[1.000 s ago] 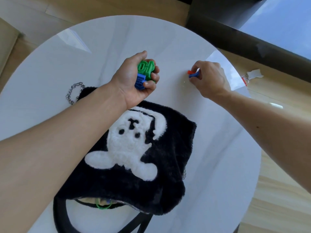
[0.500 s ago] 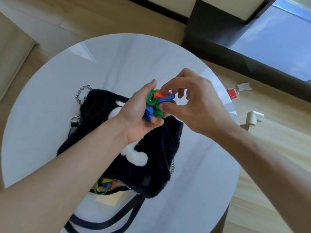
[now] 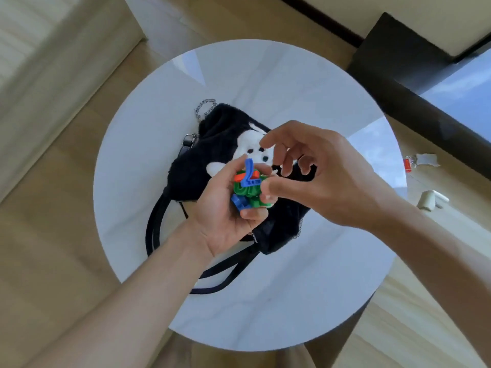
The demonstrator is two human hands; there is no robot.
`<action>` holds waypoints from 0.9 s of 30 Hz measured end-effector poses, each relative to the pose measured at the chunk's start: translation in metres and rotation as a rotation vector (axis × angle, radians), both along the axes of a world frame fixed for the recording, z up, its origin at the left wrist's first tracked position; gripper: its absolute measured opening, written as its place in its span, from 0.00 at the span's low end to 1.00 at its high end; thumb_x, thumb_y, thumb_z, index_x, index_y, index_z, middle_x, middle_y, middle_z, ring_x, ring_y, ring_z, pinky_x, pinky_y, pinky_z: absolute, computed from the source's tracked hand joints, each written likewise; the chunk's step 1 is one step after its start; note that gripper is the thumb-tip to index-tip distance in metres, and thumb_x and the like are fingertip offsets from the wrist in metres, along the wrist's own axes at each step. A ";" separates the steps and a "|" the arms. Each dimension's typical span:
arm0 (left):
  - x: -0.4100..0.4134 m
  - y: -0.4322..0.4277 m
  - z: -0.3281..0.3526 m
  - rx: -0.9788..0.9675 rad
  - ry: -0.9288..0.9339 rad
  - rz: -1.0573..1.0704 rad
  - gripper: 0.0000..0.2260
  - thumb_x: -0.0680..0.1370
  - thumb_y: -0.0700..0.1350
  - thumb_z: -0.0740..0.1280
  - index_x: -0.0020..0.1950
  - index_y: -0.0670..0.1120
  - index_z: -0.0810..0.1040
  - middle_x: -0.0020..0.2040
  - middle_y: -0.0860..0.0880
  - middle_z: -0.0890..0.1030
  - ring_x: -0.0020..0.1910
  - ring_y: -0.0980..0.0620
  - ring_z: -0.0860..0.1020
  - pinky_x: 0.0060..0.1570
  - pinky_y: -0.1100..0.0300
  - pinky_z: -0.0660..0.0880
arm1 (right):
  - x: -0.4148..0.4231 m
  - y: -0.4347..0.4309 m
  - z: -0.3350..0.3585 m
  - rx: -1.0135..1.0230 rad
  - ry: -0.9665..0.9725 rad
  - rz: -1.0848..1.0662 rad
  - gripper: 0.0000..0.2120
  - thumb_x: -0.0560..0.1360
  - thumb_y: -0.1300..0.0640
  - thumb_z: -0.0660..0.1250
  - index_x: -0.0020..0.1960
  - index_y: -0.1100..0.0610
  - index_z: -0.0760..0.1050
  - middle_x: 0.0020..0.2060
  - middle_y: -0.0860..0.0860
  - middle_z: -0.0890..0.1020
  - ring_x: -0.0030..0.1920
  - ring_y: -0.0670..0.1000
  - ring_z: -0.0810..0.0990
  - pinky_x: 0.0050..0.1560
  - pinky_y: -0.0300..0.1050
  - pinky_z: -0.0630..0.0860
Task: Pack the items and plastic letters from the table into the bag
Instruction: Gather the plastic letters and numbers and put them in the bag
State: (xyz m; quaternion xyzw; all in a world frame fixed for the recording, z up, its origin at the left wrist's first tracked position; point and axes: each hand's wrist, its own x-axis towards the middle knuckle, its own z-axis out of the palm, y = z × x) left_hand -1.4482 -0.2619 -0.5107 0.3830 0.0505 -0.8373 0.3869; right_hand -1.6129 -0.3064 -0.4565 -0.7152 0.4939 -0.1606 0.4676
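Observation:
My left hand (image 3: 223, 216) is cupped around a bunch of plastic letters (image 3: 248, 187), green, blue and orange, held above the bag. A blue letter sticks up on top of the bunch. My right hand (image 3: 318, 179) hovers right beside the bunch with its fingers spread; its thumb touches the green letters. The black furry bag (image 3: 202, 166) with a white animal figure lies on the round white table (image 3: 148, 160), partly hidden by both hands. Its black straps (image 3: 154, 229) trail toward me and a metal chain (image 3: 203, 108) lies at its far end.
The round table's edge is close on every side, with wooden floor around it. Small objects lie on the floor to the right: a red and white tag (image 3: 419, 162) and a white piece (image 3: 430, 199). A dark window frame (image 3: 414, 83) runs at the upper right.
My right hand picked the blue and orange letters off the table and brought them to the bunch in my left hand. Both hands moved back over the bag; the view pulled higher.

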 end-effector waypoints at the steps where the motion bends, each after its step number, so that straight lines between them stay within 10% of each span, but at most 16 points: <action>1: 0.011 0.007 -0.003 -0.009 0.005 0.011 0.16 0.78 0.52 0.62 0.39 0.43 0.80 0.37 0.47 0.77 0.30 0.54 0.73 0.19 0.69 0.61 | 0.006 0.005 -0.006 0.010 -0.032 -0.040 0.15 0.71 0.52 0.76 0.56 0.47 0.78 0.43 0.46 0.80 0.43 0.47 0.80 0.38 0.36 0.73; 5: 0.056 0.036 -0.019 0.014 -0.042 0.062 0.17 0.79 0.52 0.61 0.37 0.42 0.79 0.38 0.46 0.77 0.31 0.53 0.72 0.19 0.69 0.62 | 0.028 0.029 -0.049 -0.049 0.130 -0.202 0.12 0.72 0.54 0.73 0.54 0.49 0.77 0.45 0.46 0.79 0.44 0.47 0.79 0.41 0.36 0.73; 14: 0.104 0.080 -0.074 0.119 -0.270 0.048 0.17 0.82 0.50 0.57 0.41 0.42 0.77 0.39 0.45 0.77 0.32 0.53 0.72 0.20 0.68 0.62 | 0.082 0.081 -0.139 -0.372 0.870 0.146 0.30 0.63 0.54 0.76 0.61 0.56 0.68 0.52 0.54 0.72 0.48 0.56 0.72 0.46 0.50 0.70; 23: 0.051 0.047 -0.090 0.312 -0.380 -0.065 0.13 0.82 0.51 0.60 0.47 0.43 0.78 0.42 0.45 0.80 0.35 0.52 0.77 0.23 0.66 0.70 | 0.081 0.035 -0.096 -0.049 0.495 -0.238 0.19 0.68 0.64 0.63 0.57 0.51 0.68 0.44 0.47 0.78 0.46 0.55 0.76 0.43 0.49 0.73; 27: 0.034 0.030 -0.085 0.375 -0.351 0.131 0.09 0.83 0.45 0.62 0.52 0.42 0.78 0.56 0.41 0.81 0.50 0.44 0.81 0.43 0.53 0.83 | 0.078 0.033 -0.091 0.030 0.440 -0.264 0.16 0.67 0.62 0.65 0.53 0.51 0.71 0.44 0.48 0.79 0.45 0.52 0.77 0.38 0.45 0.70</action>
